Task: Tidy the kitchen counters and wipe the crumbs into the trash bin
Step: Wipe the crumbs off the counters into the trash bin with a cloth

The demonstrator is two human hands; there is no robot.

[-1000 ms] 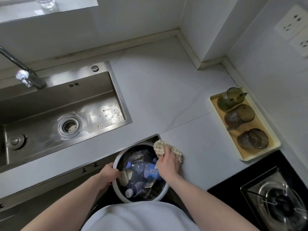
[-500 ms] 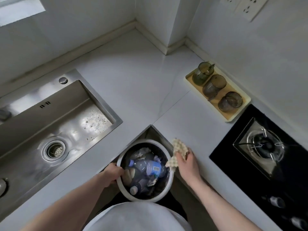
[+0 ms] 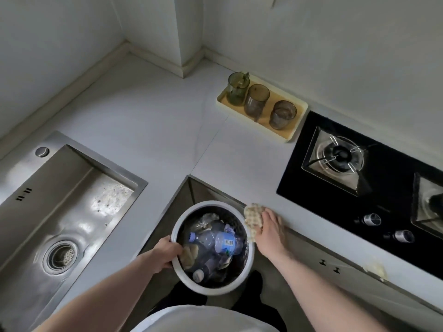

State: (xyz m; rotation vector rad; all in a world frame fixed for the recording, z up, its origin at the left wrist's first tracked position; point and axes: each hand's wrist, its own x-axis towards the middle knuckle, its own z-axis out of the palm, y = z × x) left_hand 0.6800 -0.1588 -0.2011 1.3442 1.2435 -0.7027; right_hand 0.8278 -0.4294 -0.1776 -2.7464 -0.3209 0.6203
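Observation:
A round white trash bin [image 3: 249,262] hangs below the inner corner of the white counter [image 3: 153,121]. It holds plastic bottles [image 3: 215,243] and scraps. My left hand [image 3: 167,254] grips the bin's left rim. My right hand [image 3: 269,227] holds a beige checked cloth [image 3: 253,216] at the counter's front edge, just right of the bin, with the cloth hanging over the edge beside the rim. A pale crumbly patch [image 3: 375,269] lies on the counter edge at the lower right.
A steel sink [image 3: 60,212] is set into the counter on the left. A yellow tray [image 3: 297,111] with three glass cups stands by the back wall. A black gas hob [image 3: 374,178] with knobs fills the right side. Cabinet fronts run below the counter.
The view has swung right, showing more of the hob. My right hand has slid the cloth along the counter edge to the right of the bin. My left hand still grips the rim.

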